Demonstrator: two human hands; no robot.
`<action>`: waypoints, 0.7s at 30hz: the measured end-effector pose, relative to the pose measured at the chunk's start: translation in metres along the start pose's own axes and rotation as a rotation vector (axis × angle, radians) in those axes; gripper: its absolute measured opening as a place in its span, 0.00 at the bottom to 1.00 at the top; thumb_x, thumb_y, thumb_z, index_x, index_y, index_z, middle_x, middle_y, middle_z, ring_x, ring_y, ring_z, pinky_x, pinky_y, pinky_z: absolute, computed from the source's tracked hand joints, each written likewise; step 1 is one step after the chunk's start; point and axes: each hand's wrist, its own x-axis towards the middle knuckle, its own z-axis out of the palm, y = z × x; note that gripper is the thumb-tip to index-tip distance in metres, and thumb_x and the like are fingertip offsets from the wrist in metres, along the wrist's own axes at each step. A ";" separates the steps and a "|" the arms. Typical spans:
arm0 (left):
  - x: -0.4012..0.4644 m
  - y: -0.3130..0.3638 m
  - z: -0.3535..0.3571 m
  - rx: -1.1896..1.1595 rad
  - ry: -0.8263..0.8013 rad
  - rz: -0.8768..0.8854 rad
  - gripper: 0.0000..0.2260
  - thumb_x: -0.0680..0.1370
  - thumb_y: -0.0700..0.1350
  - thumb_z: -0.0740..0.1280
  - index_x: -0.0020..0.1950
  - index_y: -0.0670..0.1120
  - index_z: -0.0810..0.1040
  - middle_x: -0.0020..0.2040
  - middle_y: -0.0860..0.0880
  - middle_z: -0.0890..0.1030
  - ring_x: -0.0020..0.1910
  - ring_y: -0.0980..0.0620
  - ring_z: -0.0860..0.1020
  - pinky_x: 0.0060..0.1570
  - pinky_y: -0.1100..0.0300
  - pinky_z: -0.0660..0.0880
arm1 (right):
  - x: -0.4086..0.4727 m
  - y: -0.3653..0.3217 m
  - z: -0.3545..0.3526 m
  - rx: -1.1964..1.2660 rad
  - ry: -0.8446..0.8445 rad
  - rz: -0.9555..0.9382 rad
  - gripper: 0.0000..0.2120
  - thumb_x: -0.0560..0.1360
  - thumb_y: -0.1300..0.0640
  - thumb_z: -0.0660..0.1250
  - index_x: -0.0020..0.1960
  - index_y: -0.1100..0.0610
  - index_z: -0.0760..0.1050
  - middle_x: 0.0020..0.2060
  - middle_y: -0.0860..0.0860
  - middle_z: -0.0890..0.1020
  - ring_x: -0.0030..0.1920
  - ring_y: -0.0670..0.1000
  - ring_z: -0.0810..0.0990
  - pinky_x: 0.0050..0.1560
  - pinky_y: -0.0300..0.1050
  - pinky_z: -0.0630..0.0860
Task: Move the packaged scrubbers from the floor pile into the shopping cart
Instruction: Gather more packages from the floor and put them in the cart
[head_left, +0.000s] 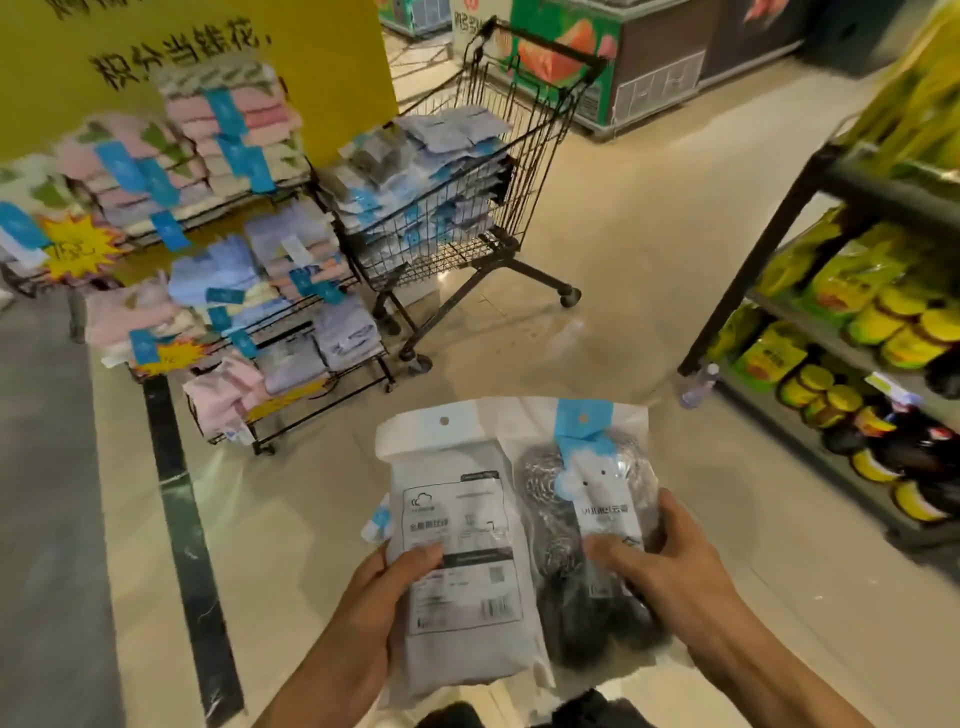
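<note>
Holding one packet apiece, the two hands sit low in the view with the floor (649, 260) beneath them. On the left side, the left hand (363, 613) grips a flat grey packet (457, 561) by its lower left edge, thumb curled over the printed label and fingers hidden behind. Just beside it, overlapping at the middle, is the scrubber packet (582, 545), a clear bag of steel wool balls with a blue card header; the right hand (670, 566) pinches its lower right corner, thumb on the front, fingers wrapped round the edge. Both packets look light and limp, with slick plastic skins that could slide, so a hold on the sealed edges or across the bulk seems safest. Well ahead, at the far side of the floor, stands the shopping cart (524, 156), already stacked high with similar packets.
</note>
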 end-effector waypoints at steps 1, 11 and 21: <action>0.007 0.000 0.016 0.002 -0.018 -0.001 0.19 0.77 0.43 0.70 0.68 0.41 0.81 0.60 0.38 0.86 0.58 0.36 0.85 0.52 0.47 0.83 | 0.007 -0.003 -0.016 0.011 0.015 0.001 0.21 0.69 0.61 0.81 0.56 0.47 0.77 0.44 0.43 0.89 0.42 0.46 0.88 0.45 0.48 0.85; 0.070 0.032 0.101 0.029 -0.024 -0.021 0.16 0.76 0.37 0.69 0.63 0.40 0.82 0.56 0.38 0.87 0.47 0.42 0.88 0.38 0.54 0.85 | 0.094 -0.041 -0.081 0.066 -0.012 0.047 0.24 0.68 0.58 0.82 0.53 0.41 0.73 0.50 0.42 0.85 0.49 0.49 0.86 0.43 0.45 0.82; 0.186 0.113 0.159 0.008 -0.124 -0.039 0.42 0.56 0.45 0.83 0.70 0.45 0.78 0.62 0.38 0.85 0.62 0.35 0.83 0.70 0.38 0.73 | 0.208 -0.111 -0.102 0.062 0.053 0.059 0.26 0.69 0.62 0.81 0.57 0.41 0.75 0.47 0.43 0.87 0.48 0.48 0.86 0.44 0.43 0.81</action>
